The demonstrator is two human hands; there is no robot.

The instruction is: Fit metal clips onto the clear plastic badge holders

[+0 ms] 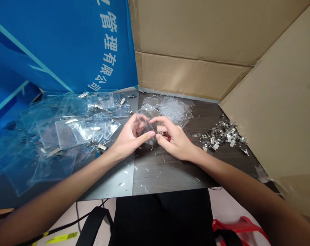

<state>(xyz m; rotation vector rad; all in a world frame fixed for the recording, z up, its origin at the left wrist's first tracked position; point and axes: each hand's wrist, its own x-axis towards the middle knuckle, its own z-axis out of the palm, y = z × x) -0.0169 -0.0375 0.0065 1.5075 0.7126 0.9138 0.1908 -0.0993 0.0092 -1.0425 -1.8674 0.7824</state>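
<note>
My left hand is closed on a clear plastic badge sleeve, thumb and fingers gripping it above the dark table. My right hand meets it from the right, fingers pinched on a small metal clip at the sleeve's lower edge. Both hands touch at the fingertips in the middle of the table.
A wide heap of clear sleeves with clips covers the left side. A stack of plain clear sleeves lies behind my hands. Loose metal clips are piled at the right. Cardboard walls and a blue banner close in the table.
</note>
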